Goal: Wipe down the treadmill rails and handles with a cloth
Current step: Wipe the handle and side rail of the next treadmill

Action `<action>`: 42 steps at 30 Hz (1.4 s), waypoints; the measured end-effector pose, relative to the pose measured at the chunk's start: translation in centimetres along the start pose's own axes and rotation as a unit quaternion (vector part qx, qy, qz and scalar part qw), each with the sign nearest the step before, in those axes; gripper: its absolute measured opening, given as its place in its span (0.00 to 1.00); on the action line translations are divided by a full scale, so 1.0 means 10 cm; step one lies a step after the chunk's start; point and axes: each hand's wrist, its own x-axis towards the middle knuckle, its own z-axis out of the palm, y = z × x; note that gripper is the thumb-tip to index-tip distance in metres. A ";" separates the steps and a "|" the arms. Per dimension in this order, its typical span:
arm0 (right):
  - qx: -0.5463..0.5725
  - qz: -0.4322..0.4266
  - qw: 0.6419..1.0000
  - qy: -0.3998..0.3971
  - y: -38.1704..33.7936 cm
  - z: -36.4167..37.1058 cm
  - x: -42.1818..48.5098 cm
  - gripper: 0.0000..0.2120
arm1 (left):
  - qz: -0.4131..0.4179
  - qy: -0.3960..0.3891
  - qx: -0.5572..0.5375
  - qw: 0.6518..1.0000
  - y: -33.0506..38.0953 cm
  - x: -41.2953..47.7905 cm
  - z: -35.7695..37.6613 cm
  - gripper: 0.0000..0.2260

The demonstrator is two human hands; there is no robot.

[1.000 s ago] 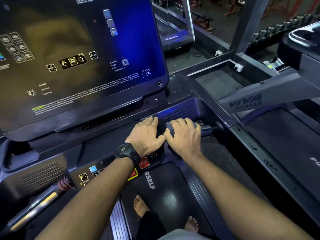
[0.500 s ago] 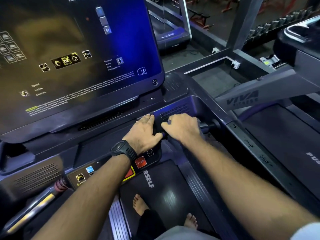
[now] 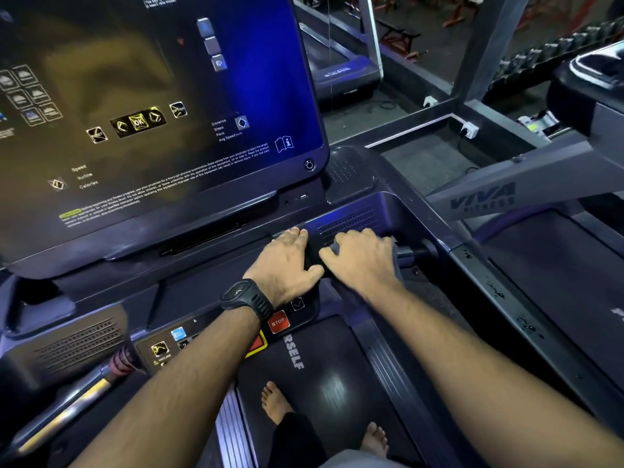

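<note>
Cloth (image 3: 398, 263), dark grey, lies draped over the short front handle (image 3: 417, 253) at the right of the treadmill console, mostly hidden under your palms. Only an edge shows just right of your right hand (image 3: 361, 261), with a dark fold between the two hands.

Your right hand's fingers curl down over the cloth and the handle, close together. Your left hand (image 3: 287, 261), just left of it, rests with its fingers side by side and nearly straight, the thumb reaching toward the cloth. I cannot tell whether it holds any fabric.

Judging by this, you are mid-wipe on one handle. The left handle (image 3: 84, 390), near and well apart, looks still to do.
</note>
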 end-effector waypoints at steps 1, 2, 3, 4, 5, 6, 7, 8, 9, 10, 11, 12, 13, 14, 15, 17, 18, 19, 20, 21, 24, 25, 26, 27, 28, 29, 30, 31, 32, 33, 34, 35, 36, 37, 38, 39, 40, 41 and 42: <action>0.025 0.004 0.999 -0.037 0.01 -0.06 0.12 0.22 | 0.001 0.001 0.002 1.000 0.00 0.01 0.00 0.40; 0.047 0.016 0.995 -0.083 0.00 -0.11 0.23 0.23 | 0.002 -0.001 0.003 1.000 0.00 0.00 -0.01 0.41; 0.053 0.032 0.992 -0.107 -0.01 -0.11 0.28 0.24 | 0.002 -0.004 0.002 1.000 0.00 -0.01 -0.01 0.41; 0.044 0.046 0.994 -0.092 -0.02 -0.07 0.24 0.23 | 0.002 -0.004 0.003 1.000 0.01 -0.02 -0.01 0.40; 0.022 0.051 0.998 -0.041 -0.05 0.01 0.13 0.22 | 0.002 -0.002 0.003 1.000 0.01 -0.02 -0.01 0.39; 0.012 0.052 0.998 0.021 -0.08 0.11 -0.01 0.21 | 0.001 0.000 0.006 1.000 0.02 -0.03 -0.01 0.38; 0.018 0.043 0.996 0.079 -0.09 0.22 -0.16 0.19 | 0.000 0.003 0.008 1.000 0.02 -0.03 -0.01 0.38; 0.032 0.023 0.990 0.135 -0.07 0.31 -0.27 0.18 | -0.001 0.006 0.010 1.000 0.02 -0.03 0.00 0.38; 0.044 -0.001 0.984 0.174 -0.04 0.37 -0.29 0.18 | 0.000 0.007 0.012 1.000 0.02 -0.02 -0.01 0.38; 0.054 -0.020 0.979 0.194 0.01 0.39 -0.23 0.18 | -0.001 0.007 0.012 1.000 0.02 -0.02 -0.01 0.37; 0.056 -0.026 0.977 0.205 0.03 0.37 -0.18 0.18 | -0.002 0.005 0.014 1.000 0.02 -0.01 0.00 0.36; 0.053 -0.021 0.976 0.211 0.03 0.37 -0.18 0.18 | -0.005 0.004 0.016 1.000 0.02 -0.02 -0.01 0.36; 0.052 -0.016 0.976 0.213 0.02 0.39 -0.22 0.18 | -0.006 0.003 0.017 1.000 0.02 -0.02 0.00 0.36; 0.054 -0.016 0.975 0.217 0.00 0.47 -0.30 0.19 | -0.005 0.001 0.019 1.000 0.02 -0.02 -0.01 0.36; 0.051 -0.018 0.973 0.224 -0.02 0.57 -0.39 0.22 | -0.003 -0.002 0.019 1.000 0.03 -0.02 -0.01 0.37; 0.047 -0.045 0.965 0.255 0.00 0.69 -0.48 0.25 | -0.005 -0.006 0.019 1.000 0.04 -0.03 -0.03 0.39; 0.051 -0.064 0.960 0.266 0.04 0.66 -0.42 0.25 | -0.007 -0.005 0.017 1.000 0.04 -0.03 -0.03 0.41; 0.059 -0.074 0.959 0.266 0.07 0.59 -0.32 0.24 | -0.008 -0.001 0.015 1.000 0.05 -0.03 -0.04 0.41; 0.065 -0.073 0.959 0.265 0.08 0.52 -0.24 0.22 | -0.009 0.002 0.013 1.000 0.05 -0.02 -0.04 0.41; 0.069 -0.065 0.960 0.263 0.06 0.50 -0.22 0.21 | -0.009 0.001 0.012 1.000 0.04 -0.03 -0.04 0.41; 0.067 -0.043 0.954 0.290 0.02 0.77 -0.43 0.25 | -0.010 -0.004 0.009 1.000 0.03 -0.05 -0.03 0.41; 0.064 -0.048 0.947 0.312 0.03 0.85 -0.48 0.26 | -0.009 -0.005 0.008 1.000 0.04 -0.05 -0.03 0.41; 0.065 -0.059 0.942 0.325 0.06 0.88 -0.47 0.28 | -0.009 -0.004 0.009 1.000 0.04 -0.05 -0.03 0.41; 0.071 -0.070 0.940 0.326 0.11 0.85 -0.40 0.28 | -0.008 -0.003 0.009 1.000 0.04 -0.04 -0.03 0.41; 0.079 -0.077 0.941 0.320 0.14 0.77 -0.32 0.26 | -0.007 -0.002 0.010 1.000 0.03 -0.03 -0.03 0.41; 0.091 -0.075 0.944 0.308 0.14 0.68 -0.26 0.24 | -0.005 -0.002 0.012 1.000 0.02 -0.03 -0.03 0.40; 0.102 -0.066 0.949 0.291 0.13 0.59 -0.24 0.22 | -0.003 -0.002 0.015 1.000 0.01 -0.03 -0.02 0.40; 0.104 -0.055 0.955 0.272 0.11 0.54 -0.25 0.21 | -0.004 -0.002 0.017 1.000 0.01 -0.03 -0.01 0.40; 0.097 -0.043 0.960 0.259 0.09 0.54 -0.29 0.21 | -0.007 -0.003 0.017 1.000 0.01 -0.03 -0.01 0.40; 0.085 -0.035 0.964 0.248 0.08 0.52 -0.31 0.20 | -0.008 -0.005 0.018 1.000 0.01 -0.04 -0.01 0.40; 0.074 -0.032 0.970 0.229 0.08 0.46 -0.28 0.20 | -0.010 -0.005 0.018 1.000 0.03 -0.04 -0.01 0.40; 0.065 -0.030 0.978 0.195 0.08 0.37 -0.22 0.20 | -0.011 -0.004 0.018 1.000 0.03 -0.04 -0.01 0.40; 0.058 -0.028 0.988 0.138 0.08 0.26 -0.13 0.20 | -0.012 -0.004 0.019 1.000 0.04 -0.05 -0.02 0.40; 0.053 -0.027 0.995 0.077 0.07 0.16 -0.03 0.20 | -0.010 -0.003 0.022 1.000 0.03 -0.04 -0.02 0.40; 0.050 -0.022 0.998 0.027 0.07 0.09 0.06 0.20 | -0.008 -0.001 0.025 1.000 0.02 -0.04 -0.02 0.39; 0.055 -0.016 0.998 0.006 0.07 0.08 0.09 0.20 | -0.006 0.000 0.027 1.000 0.02 -0.04 -0.02 0.37; 0.050 -0.009 0.999 0.019 0.08 0.10 0.03 0.20 | -0.005 -0.002 0.027 1.000 0.03 -0.05 -0.02 0.37; 0.043 -0.003 0.997 0.064 0.09 0.17 -0.06 0.19 | -0.007 -0.003 0.026 1.000 0.04 -0.07 -0.02 0.37; 0.045 -0.004 0.993 0.108 0.09 0.26 -0.16 0.18 | -0.011 -0.005 0.022 1.000 0.05 -0.08 -0.03 0.39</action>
